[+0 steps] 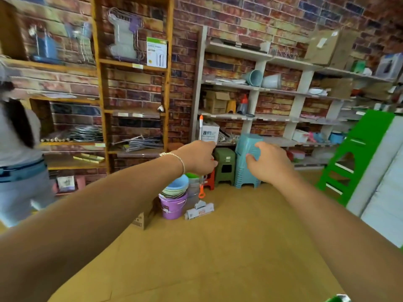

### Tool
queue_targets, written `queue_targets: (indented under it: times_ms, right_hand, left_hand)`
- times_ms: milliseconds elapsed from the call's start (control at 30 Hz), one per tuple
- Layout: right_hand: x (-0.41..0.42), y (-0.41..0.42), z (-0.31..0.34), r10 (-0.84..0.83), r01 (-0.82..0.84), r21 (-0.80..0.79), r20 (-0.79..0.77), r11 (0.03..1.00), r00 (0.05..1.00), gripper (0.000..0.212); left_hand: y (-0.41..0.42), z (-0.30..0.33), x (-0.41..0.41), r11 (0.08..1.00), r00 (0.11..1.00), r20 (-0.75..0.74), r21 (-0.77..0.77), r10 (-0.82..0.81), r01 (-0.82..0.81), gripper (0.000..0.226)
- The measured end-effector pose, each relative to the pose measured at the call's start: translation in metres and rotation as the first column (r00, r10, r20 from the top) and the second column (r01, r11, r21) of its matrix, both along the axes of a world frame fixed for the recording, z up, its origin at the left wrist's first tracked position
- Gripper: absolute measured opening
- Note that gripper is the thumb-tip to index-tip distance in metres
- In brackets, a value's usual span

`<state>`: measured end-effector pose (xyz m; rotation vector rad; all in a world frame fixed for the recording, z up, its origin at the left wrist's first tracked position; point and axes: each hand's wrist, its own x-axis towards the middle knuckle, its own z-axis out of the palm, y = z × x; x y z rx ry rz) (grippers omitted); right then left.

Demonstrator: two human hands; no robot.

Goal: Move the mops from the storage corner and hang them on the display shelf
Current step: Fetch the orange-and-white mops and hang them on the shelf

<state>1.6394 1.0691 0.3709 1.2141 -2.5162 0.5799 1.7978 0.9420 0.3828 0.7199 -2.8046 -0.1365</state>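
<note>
A mop [200,129] with a thin silver pole, an orange top cap and an orange lever stands upright in the corner between the wooden and white shelves. Its flat head [199,211], wrapped in printed packaging, rests on the floor. My left hand [197,156] grips the pole about halfway up. My right hand [267,161] hovers to the right of it with fingers loosely curled and nothing in it, in front of a stack of light blue stools [247,164].
A purple bucket [173,207] holding stacked bowls and a cardboard box [145,216] sit left of the mop head. Green and red stools [224,165] stand behind it. A person [18,149] stands at far left by the wooden shelf [102,83]. A green rack [357,155] stands at right.
</note>
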Motion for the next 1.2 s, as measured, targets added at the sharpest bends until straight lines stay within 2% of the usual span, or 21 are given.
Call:
queue_targets:
  times_ms: [167, 333, 467, 733, 933, 1200]
  right_hand:
    - [-0.052, -0.065, 0.01, 0.043, -0.043, -0.006, 0.02, 0.999, 0.999, 0.055]
    - [-0.089, -0.121, 0.003, 0.046, -0.046, 0.003, 0.003, 0.999, 0.999, 0.054]
    - [-0.116, -0.165, -0.004, 0.049, -0.049, 0.011, 0.036, 0.999, 0.998, 0.057]
    - [-0.17, -0.271, -0.021, 0.016, -0.02, 0.078, 0.051, 0.997, 0.999, 0.061]
    - [-0.217, -0.366, -0.01, -0.037, 0.028, 0.118, 0.075, 0.993, 0.996, 0.064]
    - [-0.284, -0.451, -0.003, -0.085, 0.077, 0.09, 0.086, 0.993, 0.993, 0.068]
  left_hand:
    - [-0.061, 0.01, -0.046, 0.999, 0.998, -0.049, -0.022, 0.039, -0.04, 0.053]
    - [-0.114, 0.003, -0.087, 0.999, 0.999, -0.037, -0.041, 0.033, -0.035, 0.053]
    - [-0.164, -0.012, -0.116, 1.0, 1.0, -0.014, -0.01, 0.019, -0.019, 0.045]
    - [-0.292, -0.037, -0.174, 0.999, 1.0, 0.01, 0.036, -0.001, 0.001, 0.047]
    - [-0.409, -0.021, -0.231, 0.991, 0.998, 0.03, 0.124, -0.058, 0.054, 0.048]
    - [-0.508, -0.018, -0.303, 0.991, 0.992, 0.022, 0.052, -0.127, 0.126, 0.057]
